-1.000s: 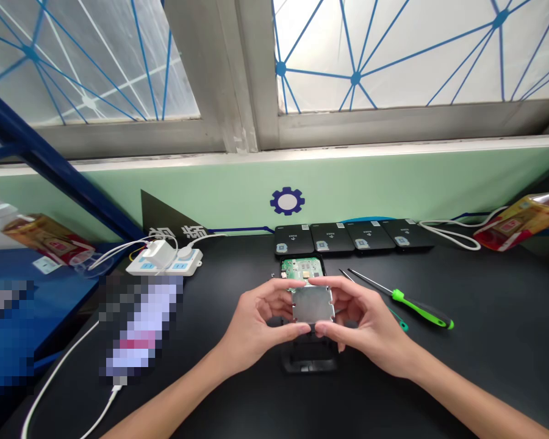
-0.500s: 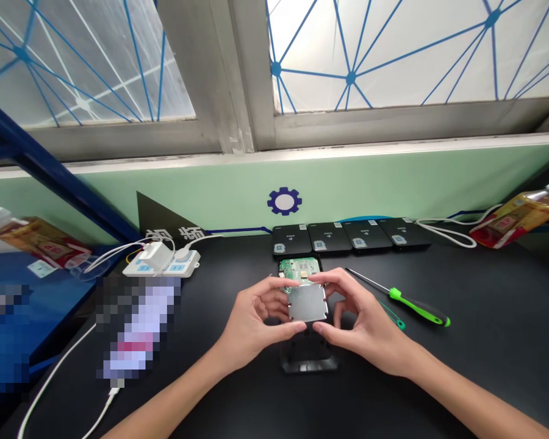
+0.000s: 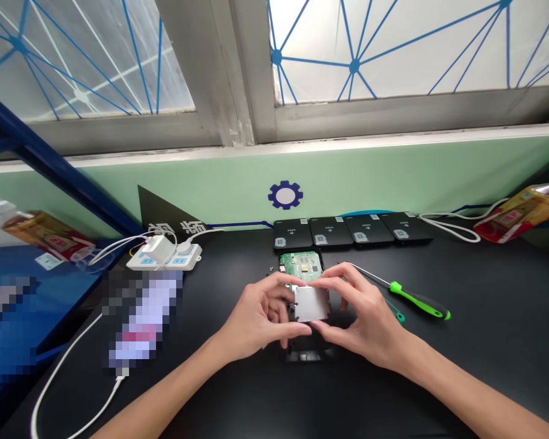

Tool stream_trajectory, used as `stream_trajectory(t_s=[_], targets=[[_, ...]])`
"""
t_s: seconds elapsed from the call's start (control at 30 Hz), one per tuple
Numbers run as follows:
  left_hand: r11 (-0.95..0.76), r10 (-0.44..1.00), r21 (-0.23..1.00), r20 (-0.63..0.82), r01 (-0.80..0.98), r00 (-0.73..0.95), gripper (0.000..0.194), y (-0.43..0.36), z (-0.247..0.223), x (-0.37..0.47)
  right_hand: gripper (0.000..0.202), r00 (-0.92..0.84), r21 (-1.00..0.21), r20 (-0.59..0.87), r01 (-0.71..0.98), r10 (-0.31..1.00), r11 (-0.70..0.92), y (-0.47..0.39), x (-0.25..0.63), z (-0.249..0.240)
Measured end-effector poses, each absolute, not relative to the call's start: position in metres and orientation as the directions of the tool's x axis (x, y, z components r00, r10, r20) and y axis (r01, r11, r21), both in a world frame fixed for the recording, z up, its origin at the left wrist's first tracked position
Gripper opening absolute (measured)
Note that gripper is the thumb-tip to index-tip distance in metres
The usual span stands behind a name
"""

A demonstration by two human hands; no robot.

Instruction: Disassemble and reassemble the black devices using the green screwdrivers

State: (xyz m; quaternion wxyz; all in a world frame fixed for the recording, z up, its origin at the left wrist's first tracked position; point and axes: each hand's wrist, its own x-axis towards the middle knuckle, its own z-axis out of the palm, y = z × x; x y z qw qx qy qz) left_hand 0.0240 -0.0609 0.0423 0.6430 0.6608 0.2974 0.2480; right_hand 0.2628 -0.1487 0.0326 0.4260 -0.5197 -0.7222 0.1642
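A thin silver metal plate (image 3: 312, 305) with small notches along its edges is held up between both hands. My left hand (image 3: 268, 311) pinches its left part, thumb at the lower edge and index finger at the upper. On the other side, my right hand (image 3: 359, 311) grips the plate the same way. Behind and below it lies an opened black device case with a green circuit board (image 3: 302, 265) at its far end. The near end of the black case (image 3: 310, 355) shows under my hands; its middle is hidden.
Several closed black boxes (image 3: 293, 234) line the wall. A green-and-black screwdriver (image 3: 418, 302) and a green tool (image 3: 399, 316) lie right. To the left are a white power strip (image 3: 165, 259), a blurred phone (image 3: 146, 323) and its cable. Bottles (image 3: 521, 213) stand at the sides.
The plate has shifted slightly right and tilted, its surface now looking brighter. My hands have moved slightly with it, still gripping both sides. The whole view has shifted a little.
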Motion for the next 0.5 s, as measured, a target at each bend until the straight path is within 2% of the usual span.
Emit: stream_trajectory(t_s=[0.03,0.13,0.23,0.33,0.4,0.5], targets=[[-0.026,0.724,0.997,-0.031,0.072,0.689,0.067,-0.059,0.043,0.023,0.05,-0.088,-0.664,0.461,0.625,0.883,0.41,-0.148,0.264,0.032],[-0.19,0.804,0.975,0.086,0.118,0.588,0.044,-0.05,0.047,0.017,0.049,-0.035,-0.645,0.494,0.655,0.869,0.394,-0.147,0.267,0.032],[-0.316,0.851,0.908,0.143,0.276,0.505,0.051,-0.043,0.049,0.012,0.046,0.022,-0.663,0.492,0.658,0.87,0.358,-0.146,0.27,0.037],[-0.371,0.821,0.868,0.141,0.33,0.553,0.024,-0.038,0.05,0.01,0.042,0.063,-0.701,0.465,0.635,0.883,0.324,-0.145,0.271,0.041],[-0.416,0.779,0.845,0.139,0.337,0.612,0.031,-0.036,0.051,0.01,0.041,0.08,-0.724,0.44,0.621,0.894,0.301,-0.144,0.272,0.041],[-0.485,0.719,0.795,0.125,0.365,0.684,0.018,-0.034,0.051,0.011,0.041,0.067,-0.737,0.403,0.615,0.913,0.28,-0.143,0.274,0.039]])
